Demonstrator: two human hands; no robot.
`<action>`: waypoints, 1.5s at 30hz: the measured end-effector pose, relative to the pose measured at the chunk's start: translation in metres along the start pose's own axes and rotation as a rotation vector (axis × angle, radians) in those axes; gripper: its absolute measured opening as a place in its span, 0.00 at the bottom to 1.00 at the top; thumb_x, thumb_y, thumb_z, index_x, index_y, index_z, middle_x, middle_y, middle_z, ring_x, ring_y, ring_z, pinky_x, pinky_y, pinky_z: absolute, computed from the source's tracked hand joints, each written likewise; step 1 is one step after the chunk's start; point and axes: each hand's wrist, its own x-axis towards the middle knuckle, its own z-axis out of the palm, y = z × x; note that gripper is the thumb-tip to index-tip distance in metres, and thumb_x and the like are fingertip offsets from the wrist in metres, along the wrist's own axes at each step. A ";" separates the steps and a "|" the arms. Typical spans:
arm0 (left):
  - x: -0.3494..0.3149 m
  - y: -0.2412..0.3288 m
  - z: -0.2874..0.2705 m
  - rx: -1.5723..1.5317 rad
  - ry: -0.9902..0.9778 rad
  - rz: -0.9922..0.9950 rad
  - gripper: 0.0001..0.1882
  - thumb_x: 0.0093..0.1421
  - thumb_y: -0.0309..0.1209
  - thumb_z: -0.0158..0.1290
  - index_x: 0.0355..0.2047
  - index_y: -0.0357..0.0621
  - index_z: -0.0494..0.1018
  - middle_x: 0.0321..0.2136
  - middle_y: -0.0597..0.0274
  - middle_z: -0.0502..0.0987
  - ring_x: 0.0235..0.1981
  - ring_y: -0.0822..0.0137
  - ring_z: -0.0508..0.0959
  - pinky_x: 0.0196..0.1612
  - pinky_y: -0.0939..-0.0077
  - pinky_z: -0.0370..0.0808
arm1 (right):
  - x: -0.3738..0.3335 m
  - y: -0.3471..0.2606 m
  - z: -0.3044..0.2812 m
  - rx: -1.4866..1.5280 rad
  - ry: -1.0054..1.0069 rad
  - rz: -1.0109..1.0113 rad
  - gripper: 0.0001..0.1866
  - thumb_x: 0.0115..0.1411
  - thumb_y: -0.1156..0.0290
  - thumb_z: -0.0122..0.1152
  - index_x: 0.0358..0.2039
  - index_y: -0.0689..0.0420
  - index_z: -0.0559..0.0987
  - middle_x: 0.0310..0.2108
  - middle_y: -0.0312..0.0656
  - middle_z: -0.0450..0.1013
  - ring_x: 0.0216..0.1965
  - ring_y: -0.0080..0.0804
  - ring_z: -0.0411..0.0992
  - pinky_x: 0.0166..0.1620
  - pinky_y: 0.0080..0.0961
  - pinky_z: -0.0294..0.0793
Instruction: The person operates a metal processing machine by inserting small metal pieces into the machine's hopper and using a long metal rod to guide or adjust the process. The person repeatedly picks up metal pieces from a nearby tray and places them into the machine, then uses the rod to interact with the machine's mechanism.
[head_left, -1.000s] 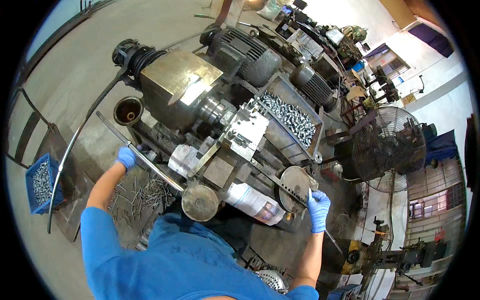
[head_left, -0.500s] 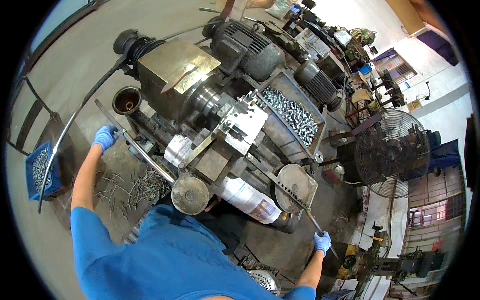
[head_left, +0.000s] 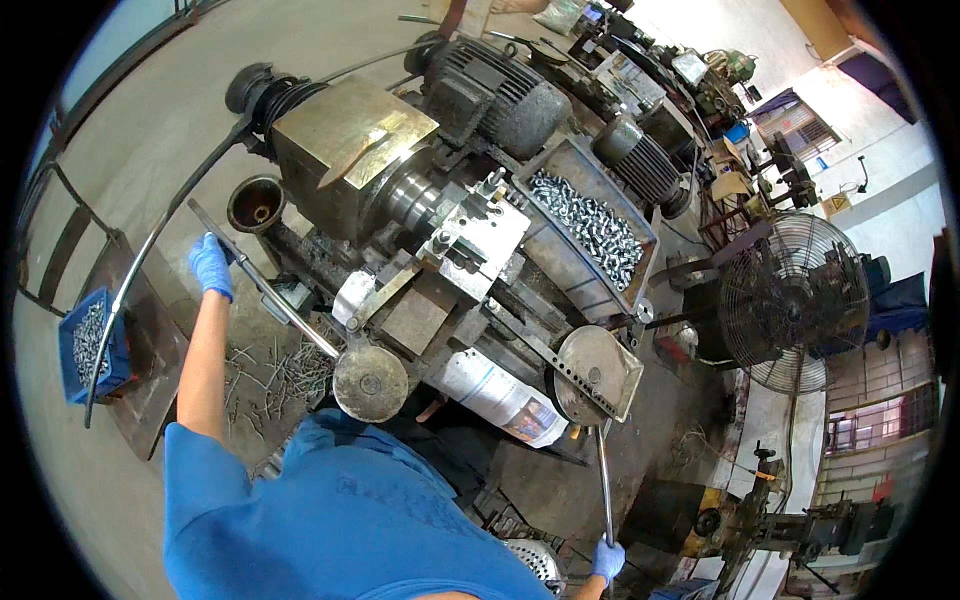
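Note:
My left hand [head_left: 210,268], in a blue glove, is closed round the upper part of a long metal lever [head_left: 300,325]. That lever slants down to a round hub [head_left: 370,383] on the lathe-like machine. Low on the right, my gloved right hand [head_left: 606,558] grips the end of a second metal lever [head_left: 604,480], which runs up to a large round disc [head_left: 592,372]. Between the two levers sits a bright metal tool block [head_left: 485,245], beside the machine's spindle [head_left: 413,200]. Whether a workpiece is clamped there is too small to tell.
Behind the tool block stands a grey bin [head_left: 590,225] full of shiny small metal parts. A blue crate [head_left: 95,345] of similar parts is at far left. Metal rods [head_left: 280,380] litter the floor. A large caged fan [head_left: 795,300] and an electric motor [head_left: 495,95] stand beyond.
My right hand has pulled its lever down and toward my body, so it now hangs nearly upright. The left hand stays on its lever, its wrist turned slightly. The view has shifted a little.

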 end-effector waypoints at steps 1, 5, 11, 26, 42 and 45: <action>0.007 -0.013 0.003 0.039 0.044 0.023 0.13 0.61 0.34 0.46 0.29 0.36 0.71 0.20 0.56 0.75 0.14 0.68 0.73 0.18 0.73 0.74 | -0.008 0.017 0.001 -0.013 -0.004 0.079 0.22 0.45 0.48 0.61 0.17 0.58 0.79 0.20 0.51 0.74 0.24 0.49 0.74 0.29 0.42 0.71; -0.064 0.066 0.048 -0.155 0.018 -0.149 0.14 0.59 0.35 0.49 0.26 0.34 0.68 0.18 0.54 0.74 0.15 0.66 0.75 0.18 0.74 0.74 | -0.020 0.033 0.018 -0.113 0.051 0.061 0.24 0.44 0.48 0.61 0.14 0.60 0.78 0.17 0.52 0.73 0.24 0.49 0.75 0.30 0.41 0.74; -0.058 0.059 0.047 -0.130 0.007 -0.142 0.09 0.55 0.29 0.49 0.24 0.34 0.69 0.18 0.55 0.74 0.12 0.67 0.72 0.16 0.76 0.73 | -0.030 0.026 0.013 -0.127 -0.056 0.150 0.26 0.45 0.47 0.60 0.19 0.63 0.79 0.21 0.56 0.74 0.29 0.50 0.75 0.34 0.42 0.74; -0.062 0.068 0.049 -0.138 0.000 -0.149 0.08 0.55 0.29 0.49 0.27 0.34 0.67 0.19 0.54 0.75 0.14 0.66 0.74 0.17 0.74 0.73 | -0.044 0.029 0.023 -0.168 0.036 0.136 0.27 0.45 0.45 0.58 0.16 0.62 0.79 0.20 0.55 0.74 0.26 0.50 0.75 0.31 0.42 0.75; -0.064 0.073 0.048 -0.167 -0.022 -0.163 0.08 0.55 0.28 0.49 0.26 0.34 0.68 0.18 0.55 0.75 0.14 0.67 0.74 0.17 0.75 0.73 | -0.053 0.021 0.015 -0.154 -0.013 0.162 0.27 0.46 0.46 0.59 0.19 0.63 0.79 0.22 0.57 0.74 0.29 0.51 0.75 0.33 0.41 0.75; -0.061 0.069 0.049 -0.175 -0.025 -0.174 0.07 0.55 0.28 0.49 0.26 0.34 0.68 0.18 0.55 0.75 0.14 0.67 0.74 0.16 0.76 0.73 | -0.056 0.018 0.011 -0.164 -0.022 0.169 0.27 0.46 0.46 0.59 0.19 0.63 0.78 0.22 0.56 0.74 0.28 0.51 0.75 0.32 0.41 0.75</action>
